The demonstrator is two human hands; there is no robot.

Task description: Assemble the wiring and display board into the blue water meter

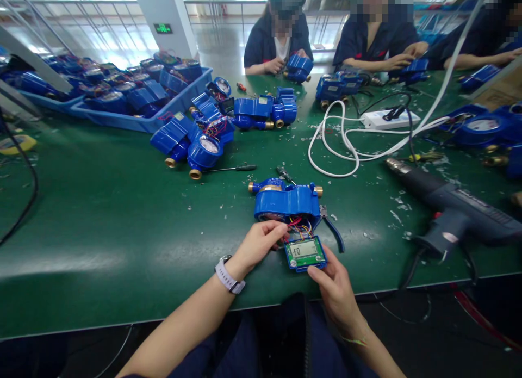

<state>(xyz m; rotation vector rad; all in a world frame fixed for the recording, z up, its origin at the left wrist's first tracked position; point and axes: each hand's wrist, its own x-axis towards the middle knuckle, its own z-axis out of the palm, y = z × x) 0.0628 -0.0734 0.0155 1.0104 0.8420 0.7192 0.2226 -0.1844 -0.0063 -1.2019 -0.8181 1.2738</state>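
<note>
My right hand (336, 283) grips a display module (305, 254) by its lower right corner. It has a green circuit board in a blue frame, and its small screen faces up. Several coloured wires (300, 225) run from it to a blue water meter (291, 200) lying just beyond, with brass ends. My left hand (263, 239) is closed, thumb and fingers pinched at the red wires by the module's left edge; the fingertips are partly hidden. Pliers (334, 232) with blue handles lie right of the meter. Behind it is a dark-handled screwdriver (284, 174).
More blue meters (206, 149) and another screwdriver (244, 168) lie ahead left, before a loaded blue crate (122, 119). On the right are a heat gun (457, 209), a white power strip (389, 119) and looping cable (346, 171). Co-workers (279, 46) sit across the green table (122, 231).
</note>
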